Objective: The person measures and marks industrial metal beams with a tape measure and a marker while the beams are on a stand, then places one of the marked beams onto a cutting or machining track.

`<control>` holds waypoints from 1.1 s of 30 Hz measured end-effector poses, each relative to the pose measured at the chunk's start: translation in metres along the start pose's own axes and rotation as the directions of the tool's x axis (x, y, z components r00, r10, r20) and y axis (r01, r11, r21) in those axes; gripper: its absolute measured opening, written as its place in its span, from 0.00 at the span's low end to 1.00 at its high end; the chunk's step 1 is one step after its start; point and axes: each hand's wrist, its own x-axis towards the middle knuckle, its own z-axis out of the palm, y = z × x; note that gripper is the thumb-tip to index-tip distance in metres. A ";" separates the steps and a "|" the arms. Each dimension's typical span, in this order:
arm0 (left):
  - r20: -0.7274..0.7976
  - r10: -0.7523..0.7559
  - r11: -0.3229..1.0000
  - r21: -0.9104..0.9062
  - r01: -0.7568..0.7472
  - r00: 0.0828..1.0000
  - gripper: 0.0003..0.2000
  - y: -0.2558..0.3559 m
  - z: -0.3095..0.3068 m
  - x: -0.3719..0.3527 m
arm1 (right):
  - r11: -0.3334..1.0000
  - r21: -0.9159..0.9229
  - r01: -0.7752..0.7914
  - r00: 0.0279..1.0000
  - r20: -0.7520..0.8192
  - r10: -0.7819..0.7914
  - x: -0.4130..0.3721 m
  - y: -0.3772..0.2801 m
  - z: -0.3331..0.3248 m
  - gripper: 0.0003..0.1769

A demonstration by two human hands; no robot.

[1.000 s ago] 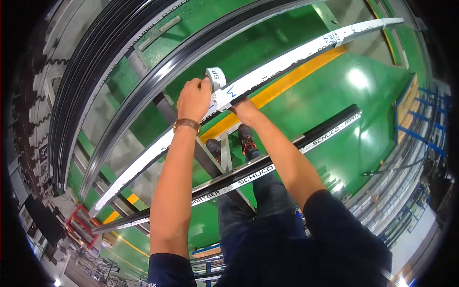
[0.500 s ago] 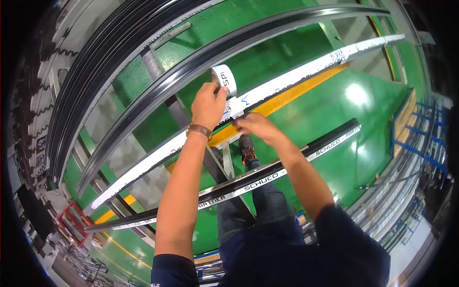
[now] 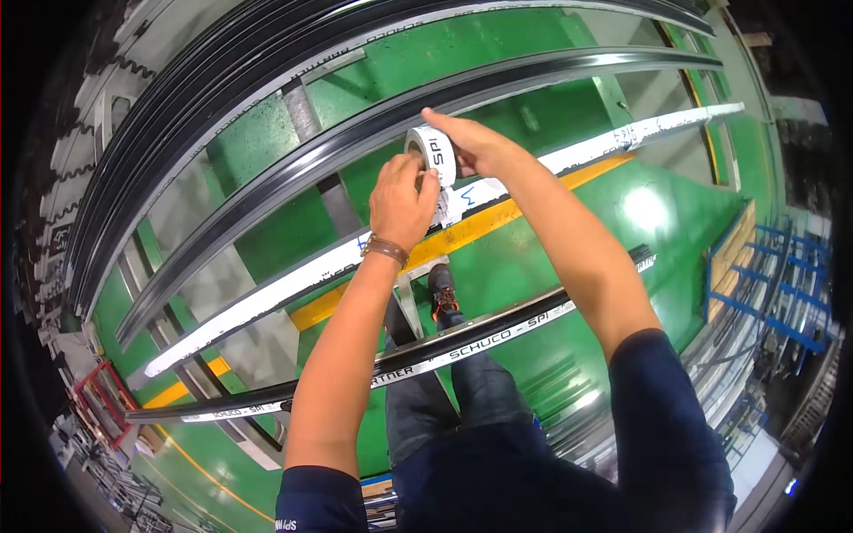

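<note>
My left hand (image 3: pixel 402 202) is closed around the near left side of a roll of white printed tape (image 3: pixel 436 156), held over a long bar. My right hand (image 3: pixel 471 147) is at the far right side of the roll, its fingers curled against it and one digit stretched out past its top. Some fingertips are hidden behind the roll. Below the roll, a strip of white tape (image 3: pixel 458 203) lies on the long bar (image 3: pixel 311 273), which has white film and blue handwritten marks.
A dark bar with printed film (image 3: pixel 480 342) lies nearer my legs. Beyond the hands runs a bare dark profile (image 3: pixel 355 124), then a stack of black profiles (image 3: pixel 204 89). Metal supports (image 3: pixel 338 204) cross beneath. A blue rack (image 3: pixel 764 284) stands at the right.
My right hand has risen from beneath the white bar to the right side of the tape roll. My left hand and the roll have shifted slightly right. The camera view has moved a little.
</note>
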 end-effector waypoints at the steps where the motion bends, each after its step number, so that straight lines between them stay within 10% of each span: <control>1: 0.001 -0.010 1.000 -0.015 0.010 1.000 0.11 0.001 0.000 0.000 | 0.994 0.087 0.061 0.998 0.019 -0.063 0.013 0.006 0.011 0.27; 7: 0.178 0.060 0.980 0.179 -0.093 0.982 0.22 0.018 -0.036 -0.010 | 0.961 0.238 0.140 0.987 -0.115 -0.115 0.017 0.011 0.031 0.19; 10: 0.495 -0.249 0.904 0.427 0.016 0.832 0.28 0.012 -0.058 -0.023 | 0.949 0.266 0.171 0.977 -0.171 -0.128 0.017 0.016 0.039 0.17; 18: 0.415 -0.105 0.887 0.450 -0.104 0.904 0.28 -0.005 -0.051 -0.032 | 0.921 0.290 0.261 0.951 -0.239 -0.194 -0.035 -0.015 0.062 0.16; 26: 0.422 -0.101 0.882 0.457 -0.115 0.901 0.28 -0.004 -0.049 -0.031 | 0.713 0.249 0.656 0.752 -0.300 -0.587 -0.100 0.057 0.047 0.15; 29: 0.425 -0.097 0.905 0.415 -0.098 0.900 0.27 -0.005 -0.047 -0.029 | 0.768 0.192 0.611 0.713 -0.556 -0.428 -0.125 0.115 0.048 0.13; 33: 0.431 -0.118 0.891 0.444 -0.096 0.894 0.27 -0.002 -0.047 -0.029 | 0.852 0.067 0.519 0.849 -0.156 -0.505 -0.162 0.120 0.037 0.20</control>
